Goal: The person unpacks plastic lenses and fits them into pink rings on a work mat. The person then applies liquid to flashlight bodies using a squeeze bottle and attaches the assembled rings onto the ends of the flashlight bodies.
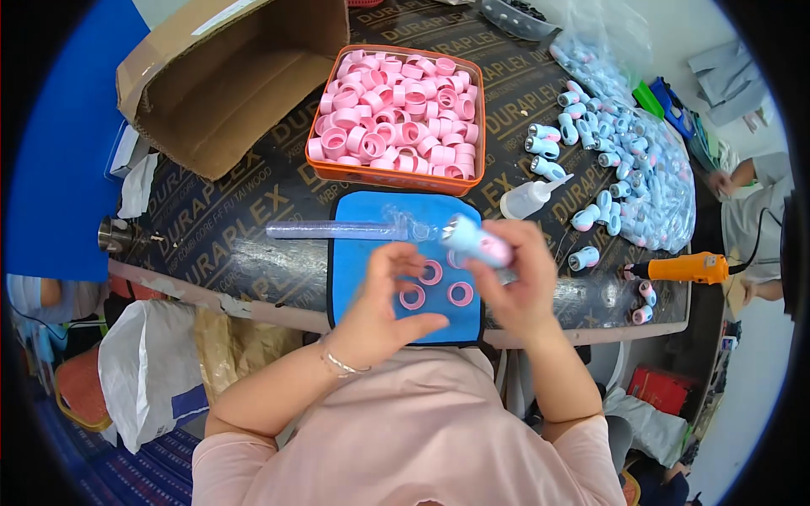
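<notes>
My right hand point(525, 274) is closed around a small light-blue toy flashlight point(472, 239) with a pink patch and a silvery head, which points to the left. Fingers spread and holding nothing, my left hand point(390, 297) hovers over the blue mat point(359, 282). Several pink rings lie on the mat between my hands, among them one ring point(461, 293) near my right thumb and another ring point(412, 297) beside my left fingers. Behind the hands, a long row of stacked clear discs point(337, 229) lies across the mat's left edge, with loose clear pieces point(409, 223) at its right end.
An orange tray point(396, 179) full of pink rings stands behind the mat, beside an open cardboard box point(228, 93). To the right are a squeeze bottle point(527, 199), a bag of blue flashlights point(662, 207) and an orange electric screwdriver point(688, 268). Another person's hand point(723, 183) shows far right.
</notes>
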The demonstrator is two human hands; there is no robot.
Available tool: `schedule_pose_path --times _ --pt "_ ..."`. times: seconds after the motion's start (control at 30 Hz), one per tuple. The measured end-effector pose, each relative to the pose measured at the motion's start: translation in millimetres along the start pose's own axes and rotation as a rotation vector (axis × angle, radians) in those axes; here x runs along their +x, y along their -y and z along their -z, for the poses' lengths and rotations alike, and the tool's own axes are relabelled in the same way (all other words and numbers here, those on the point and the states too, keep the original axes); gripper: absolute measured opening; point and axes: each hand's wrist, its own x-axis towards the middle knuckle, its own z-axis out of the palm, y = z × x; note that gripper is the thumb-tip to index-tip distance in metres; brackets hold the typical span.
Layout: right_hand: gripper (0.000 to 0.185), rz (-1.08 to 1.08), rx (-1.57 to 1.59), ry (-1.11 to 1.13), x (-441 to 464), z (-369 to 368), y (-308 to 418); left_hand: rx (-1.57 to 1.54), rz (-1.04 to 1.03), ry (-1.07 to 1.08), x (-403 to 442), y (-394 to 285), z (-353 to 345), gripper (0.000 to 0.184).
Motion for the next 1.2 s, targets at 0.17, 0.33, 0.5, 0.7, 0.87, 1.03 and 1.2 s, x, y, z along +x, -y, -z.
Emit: schedule_pose_path --times 0.17,0.33,0.5,0.7,0.87,1.03,1.2 --pt "0.042 -0.125 -0.168 0.311 1.1 18.2 1.9 0.920 -0.224 -0.015 0.9 -6.3 19.2 0.062" --pt "0.042 -0.015 -0.351 0.356 -0.8 5.2 23.8 1.201 -0.264 -0.038 19.0 13.1 5.5 0.058" --pt "0.039 0.024 -0.412 0.361 -2.9 -0.9 25.7 1.234 -0.212 -0.057 28.8 24.7 3.1 0.041" --pt "0.040 0.049 -0.540 0.461 -7.5 -13.5 20.8 1.252 -0.303 -0.110 30.6 34.2 7.3 0.030" --pt "0.041 0.046 -0.543 0.495 -6.6 -18.0 15.3 1.234 -0.334 -0.124 31.7 34.6 11.3 0.025" --pt "0.042 0.021 -0.548 0.530 -5.7 -20.7 12.1 1.227 -0.335 -0.122 32.7 33.1 12.6 0.023" --pt "0.039 -0.072 -0.605 0.715 7.8 -21.8 17.8 1.222 -0.344 -0.117 33.8 34.3 13.1 0.023"
